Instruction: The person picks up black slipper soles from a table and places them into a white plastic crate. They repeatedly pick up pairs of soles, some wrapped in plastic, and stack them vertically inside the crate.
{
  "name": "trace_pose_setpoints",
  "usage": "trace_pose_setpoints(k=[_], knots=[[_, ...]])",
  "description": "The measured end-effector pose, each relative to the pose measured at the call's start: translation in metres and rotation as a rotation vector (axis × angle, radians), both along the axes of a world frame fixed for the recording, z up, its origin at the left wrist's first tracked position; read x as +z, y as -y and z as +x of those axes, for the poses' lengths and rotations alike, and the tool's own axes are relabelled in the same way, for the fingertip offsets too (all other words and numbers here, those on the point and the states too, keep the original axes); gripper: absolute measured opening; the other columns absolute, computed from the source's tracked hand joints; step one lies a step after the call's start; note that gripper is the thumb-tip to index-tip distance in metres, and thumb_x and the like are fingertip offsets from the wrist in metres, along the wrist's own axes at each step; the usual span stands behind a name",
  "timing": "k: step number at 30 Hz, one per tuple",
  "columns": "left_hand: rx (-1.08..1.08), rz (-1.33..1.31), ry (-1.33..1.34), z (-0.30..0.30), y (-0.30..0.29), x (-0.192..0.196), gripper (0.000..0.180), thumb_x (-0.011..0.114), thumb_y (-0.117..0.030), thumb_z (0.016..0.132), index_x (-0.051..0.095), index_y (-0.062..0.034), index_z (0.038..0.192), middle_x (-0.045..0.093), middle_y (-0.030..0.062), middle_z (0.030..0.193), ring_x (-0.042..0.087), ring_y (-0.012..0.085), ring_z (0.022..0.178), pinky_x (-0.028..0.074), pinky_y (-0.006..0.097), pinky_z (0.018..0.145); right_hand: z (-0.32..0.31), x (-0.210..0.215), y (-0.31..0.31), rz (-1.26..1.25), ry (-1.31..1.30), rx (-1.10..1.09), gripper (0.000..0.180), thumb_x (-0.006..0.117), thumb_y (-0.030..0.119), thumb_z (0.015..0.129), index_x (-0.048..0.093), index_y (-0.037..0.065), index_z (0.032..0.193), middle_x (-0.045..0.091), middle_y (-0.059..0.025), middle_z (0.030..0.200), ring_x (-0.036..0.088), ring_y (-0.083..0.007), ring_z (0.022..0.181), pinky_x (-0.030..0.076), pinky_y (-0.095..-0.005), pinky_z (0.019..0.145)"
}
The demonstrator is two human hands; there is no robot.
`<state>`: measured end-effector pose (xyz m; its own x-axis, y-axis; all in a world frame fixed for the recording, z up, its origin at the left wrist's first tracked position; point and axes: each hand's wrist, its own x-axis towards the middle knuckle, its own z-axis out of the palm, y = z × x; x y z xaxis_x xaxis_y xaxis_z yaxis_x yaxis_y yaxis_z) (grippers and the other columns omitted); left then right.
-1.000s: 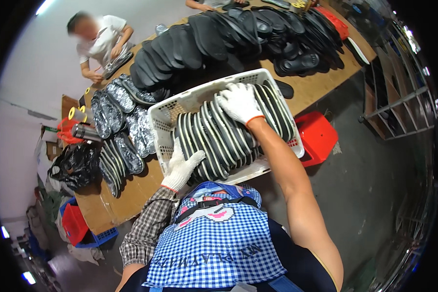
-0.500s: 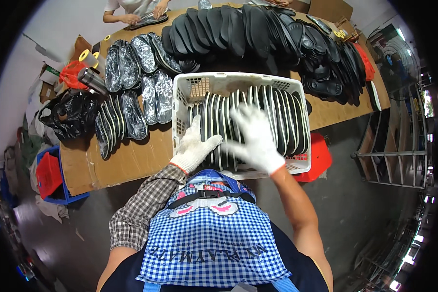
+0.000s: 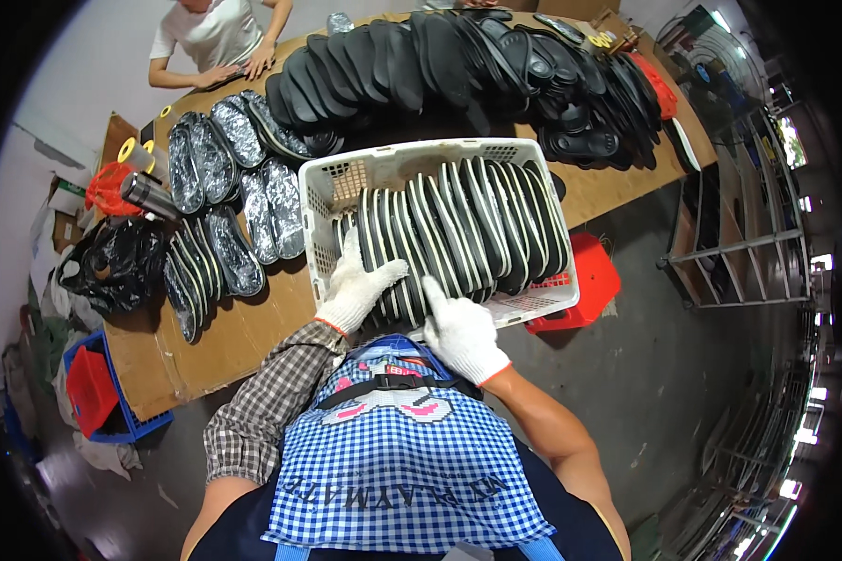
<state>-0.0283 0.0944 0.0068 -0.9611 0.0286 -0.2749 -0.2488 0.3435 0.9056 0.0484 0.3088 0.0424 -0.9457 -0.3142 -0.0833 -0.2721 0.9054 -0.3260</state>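
Note:
A white plastic basket (image 3: 412, 161) sits on the wooden table's near edge, packed with a row of black shoe soles (image 3: 468, 224) standing on edge. My left hand (image 3: 360, 285), in a white knit glove, rests with spread fingers on the soles at the basket's near-left corner. My right hand (image 3: 458, 329), also gloved, is at the basket's near rim, its fingers pointing up against the soles. Neither hand visibly grips anything.
A long pile of black soles (image 3: 458, 65) covers the table's far side. Silver-wrapped soles (image 3: 243, 187) lie left of the basket. Another person (image 3: 217, 37) works at the far left corner. A black bag (image 3: 112, 266), a red stool (image 3: 580, 285) and blue crates (image 3: 94, 388) surround the table.
My right hand has drawn back from the middle of the soles to the basket's near rim. My left hand has shifted onto the near-left soles. The view has swung more squarely over the basket.

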Motion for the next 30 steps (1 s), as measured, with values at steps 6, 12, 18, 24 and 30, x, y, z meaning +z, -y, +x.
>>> trace_pose_setpoints(k=[6,12,18,24,30], knots=[[-0.026,-0.189,0.017,-0.004,0.007,0.037,0.112,0.087,-0.041,0.087,0.026,-0.0005,0.171,0.058,0.0285,0.154,0.061,0.0356,0.138,0.046,0.042,0.120,-0.003,0.002,0.017,-0.490,0.040,-0.233,0.057,0.070,0.015,0.096,0.059,0.002,0.150,0.075,-0.0296,0.108,0.074,-0.0453,0.099,0.059,-0.0512,0.090],[-0.088,-0.512,-0.096,0.013,-0.002,0.009,0.117,0.077,-0.061,0.088,0.023,0.0017,0.171,0.056,0.0335,0.150,0.052,0.0454,0.144,0.036,0.052,0.125,-0.004,-0.005,0.012,-0.366,0.061,-0.144,0.059,0.067,0.018,0.102,0.050,0.006,0.158,0.076,-0.0274,0.097,0.075,-0.0458,0.086,0.059,-0.0557,0.081],[-0.112,-0.519,0.033,0.018,-0.004,0.024,0.113,0.067,-0.060,0.096,0.016,0.0099,0.169,0.038,0.0364,0.162,0.046,0.0506,0.147,0.039,0.051,0.124,-0.036,0.048,0.034,-0.325,-0.422,0.016,0.034,0.072,0.020,0.101,0.074,0.005,0.131,0.073,-0.0232,0.123,0.069,-0.0413,0.112,0.055,-0.0500,0.094],[-0.192,-0.445,0.046,0.032,-0.003,0.032,0.099,0.070,-0.050,0.092,0.033,0.0072,0.164,0.045,0.0332,0.157,0.056,0.0484,0.139,0.048,0.053,0.117,-0.105,0.007,0.063,-0.196,-0.260,0.317,0.036,0.067,0.040,0.103,0.079,0.021,0.131,0.051,-0.0210,0.163,0.040,-0.0512,0.151,0.026,-0.0645,0.126],[-0.202,0.111,-0.059,0.068,0.074,0.044,0.071,0.077,-0.035,0.097,0.057,0.0087,0.150,0.064,0.0248,0.148,0.064,0.0303,0.135,0.050,0.041,0.116,-0.105,-0.006,0.070,-0.080,-0.255,0.296,0.039,0.070,0.045,0.101,0.076,0.021,0.131,0.046,-0.0208,0.166,0.035,-0.0503,0.156,0.021,-0.0672,0.128]])
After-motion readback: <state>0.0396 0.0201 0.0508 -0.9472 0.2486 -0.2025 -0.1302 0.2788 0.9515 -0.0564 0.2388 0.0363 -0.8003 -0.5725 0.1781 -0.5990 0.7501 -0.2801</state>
